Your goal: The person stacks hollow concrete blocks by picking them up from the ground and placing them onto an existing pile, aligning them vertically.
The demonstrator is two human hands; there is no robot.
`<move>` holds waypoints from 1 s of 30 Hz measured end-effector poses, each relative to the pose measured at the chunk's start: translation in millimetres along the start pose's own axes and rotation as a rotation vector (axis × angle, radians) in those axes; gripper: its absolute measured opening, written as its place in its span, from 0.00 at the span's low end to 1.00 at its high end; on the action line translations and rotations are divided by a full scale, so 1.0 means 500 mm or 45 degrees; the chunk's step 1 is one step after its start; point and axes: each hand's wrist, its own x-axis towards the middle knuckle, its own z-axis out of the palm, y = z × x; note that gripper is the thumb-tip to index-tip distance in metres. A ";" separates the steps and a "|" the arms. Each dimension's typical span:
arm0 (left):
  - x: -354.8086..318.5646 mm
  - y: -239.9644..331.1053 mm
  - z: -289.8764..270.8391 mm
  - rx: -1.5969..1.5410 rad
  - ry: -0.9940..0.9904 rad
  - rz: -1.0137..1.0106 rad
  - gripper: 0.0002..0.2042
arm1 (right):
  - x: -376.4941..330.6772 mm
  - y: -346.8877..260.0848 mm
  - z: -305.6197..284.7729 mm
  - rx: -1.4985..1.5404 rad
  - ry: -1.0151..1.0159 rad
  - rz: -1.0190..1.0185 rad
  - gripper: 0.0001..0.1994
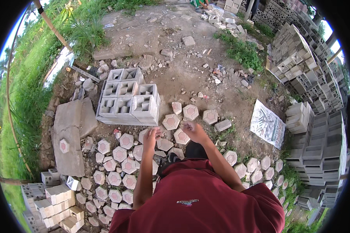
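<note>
Both hands (173,134) hover, grip unclear, over hexagonal pavers (116,171) on bare dirt ground (190,73).

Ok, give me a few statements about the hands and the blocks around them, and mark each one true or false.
1. Both hands, left and right, are held out over the hexagonal paving blocks. True.
2. The hexagonal blocks have blue centres. False: the centres are pinkish red.
3. A stack of grey hollow square blocks stands just beyond the left hand. True.
4. The person's shirt is white. False: it is dark red.
5. The printed sheet lies to the person's left. False: it lies to the right.
</note>
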 end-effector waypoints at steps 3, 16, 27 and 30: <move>0.043 -0.002 -0.033 -0.112 0.155 -0.025 0.15 | 0.087 0.001 0.008 -0.024 -0.132 -0.011 0.16; 0.333 0.001 -0.069 -0.307 0.590 -0.266 0.16 | 0.628 0.032 0.088 -0.020 -0.529 0.088 0.17; 0.621 -0.054 -0.077 -0.556 1.141 -0.401 0.26 | 0.916 0.123 0.162 -0.398 -0.940 0.291 0.25; 0.673 -0.175 -0.102 -0.790 1.454 -0.471 0.32 | 1.010 0.250 0.240 -0.551 -1.003 0.146 0.29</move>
